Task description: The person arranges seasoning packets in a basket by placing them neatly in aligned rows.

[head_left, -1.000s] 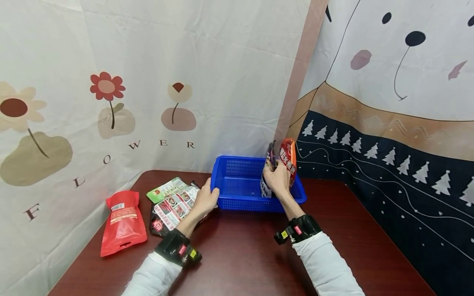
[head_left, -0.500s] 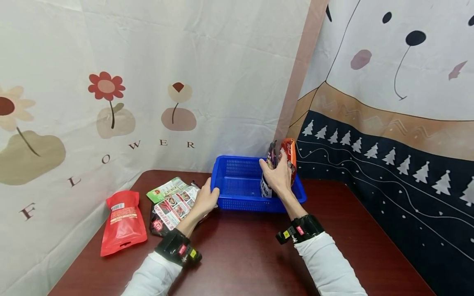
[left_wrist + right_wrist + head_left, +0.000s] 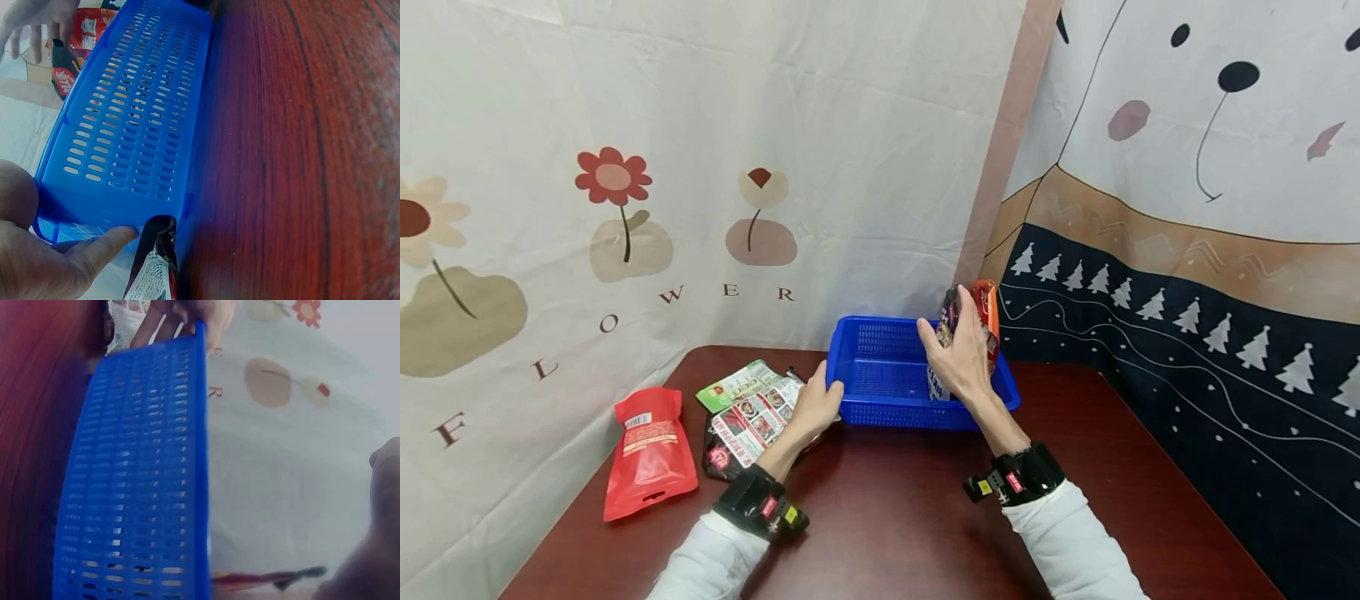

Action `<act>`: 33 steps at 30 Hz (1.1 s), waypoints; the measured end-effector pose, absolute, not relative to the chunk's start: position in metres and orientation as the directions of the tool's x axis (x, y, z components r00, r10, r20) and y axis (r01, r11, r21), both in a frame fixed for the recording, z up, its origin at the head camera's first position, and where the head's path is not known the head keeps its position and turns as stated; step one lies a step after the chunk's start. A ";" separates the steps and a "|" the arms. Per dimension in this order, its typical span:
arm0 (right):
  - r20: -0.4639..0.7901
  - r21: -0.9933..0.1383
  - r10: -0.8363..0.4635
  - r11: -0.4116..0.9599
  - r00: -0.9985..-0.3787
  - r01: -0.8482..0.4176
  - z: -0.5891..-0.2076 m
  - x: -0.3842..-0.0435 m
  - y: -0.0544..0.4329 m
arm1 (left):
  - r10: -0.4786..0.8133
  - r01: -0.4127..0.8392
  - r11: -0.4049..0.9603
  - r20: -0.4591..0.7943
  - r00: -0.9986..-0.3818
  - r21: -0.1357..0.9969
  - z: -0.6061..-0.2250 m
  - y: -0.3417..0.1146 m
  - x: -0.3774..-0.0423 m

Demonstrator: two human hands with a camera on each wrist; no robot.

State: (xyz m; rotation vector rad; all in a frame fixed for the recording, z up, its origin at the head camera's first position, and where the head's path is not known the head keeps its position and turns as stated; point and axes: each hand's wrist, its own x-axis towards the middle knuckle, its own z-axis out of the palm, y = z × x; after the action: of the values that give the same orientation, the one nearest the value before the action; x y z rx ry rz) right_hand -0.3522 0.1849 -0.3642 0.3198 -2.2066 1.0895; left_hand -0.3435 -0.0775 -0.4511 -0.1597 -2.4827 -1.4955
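Right hand (image 3: 961, 358) has uncurled from packets (image 3: 987, 298) in the right end of the basket (image 3: 895, 414); left hand (image 3: 817, 406) grips its left rim (image 3: 835, 340).

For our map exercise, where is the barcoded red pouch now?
In the head view, the red pouch lies on the left side of the table, left of the white-labelled packet and blue basket.
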 end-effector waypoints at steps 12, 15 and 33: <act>0.757 -0.469 -0.120 0.584 -0.642 -0.663 -0.364 -0.313 0.173 | -0.033 0.215 0.495 0.265 -0.964 0.842 -0.450 -0.078 -0.345; 0.765 -0.423 -0.177 0.586 -0.619 -0.691 -0.370 -0.306 0.169 | -0.031 0.214 0.492 0.263 -0.964 0.844 -0.451 -0.078 -0.345; 0.690 -0.335 -0.405 0.555 -0.600 -0.761 -0.409 -0.270 0.131 | -0.002 0.185 0.459 0.209 -0.978 0.869 -0.429 -0.116 -0.352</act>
State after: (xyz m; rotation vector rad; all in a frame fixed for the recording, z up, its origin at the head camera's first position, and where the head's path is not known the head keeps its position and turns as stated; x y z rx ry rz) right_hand -0.2703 0.1312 -0.4093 0.9344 -2.2412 0.8511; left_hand -0.3517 -0.1157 -0.4288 -0.1601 -2.5252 -1.5388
